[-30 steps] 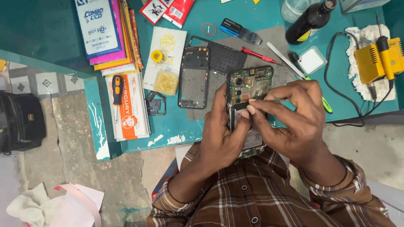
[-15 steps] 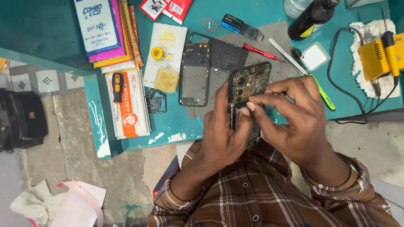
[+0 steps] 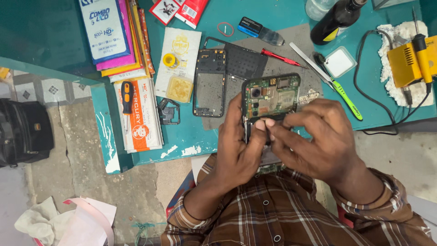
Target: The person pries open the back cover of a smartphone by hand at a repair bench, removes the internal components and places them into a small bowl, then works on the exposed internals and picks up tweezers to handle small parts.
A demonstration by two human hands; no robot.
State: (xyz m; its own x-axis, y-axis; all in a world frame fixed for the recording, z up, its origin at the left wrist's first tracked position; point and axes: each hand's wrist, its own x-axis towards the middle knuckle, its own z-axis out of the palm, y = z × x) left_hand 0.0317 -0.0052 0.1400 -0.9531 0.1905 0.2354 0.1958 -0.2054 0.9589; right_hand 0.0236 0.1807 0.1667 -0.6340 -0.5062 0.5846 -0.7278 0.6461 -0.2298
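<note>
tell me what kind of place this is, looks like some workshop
Most likely a small phone repair bench. Both hands, left hand and right hand, hold an opened phone with its circuit board bare. A separate phone frame lies on the teal table, and a yellow soldering station sits to the right.

Phone frame [image 3: 209, 84] left of opened phone [image 3: 271, 98]

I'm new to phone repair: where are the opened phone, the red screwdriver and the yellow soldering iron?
opened phone [image 3: 273, 95], head view, on its green circuit board.
red screwdriver [image 3: 277, 57], head view, on its handle.
yellow soldering iron [image 3: 422, 57], head view, on its grip.
</note>
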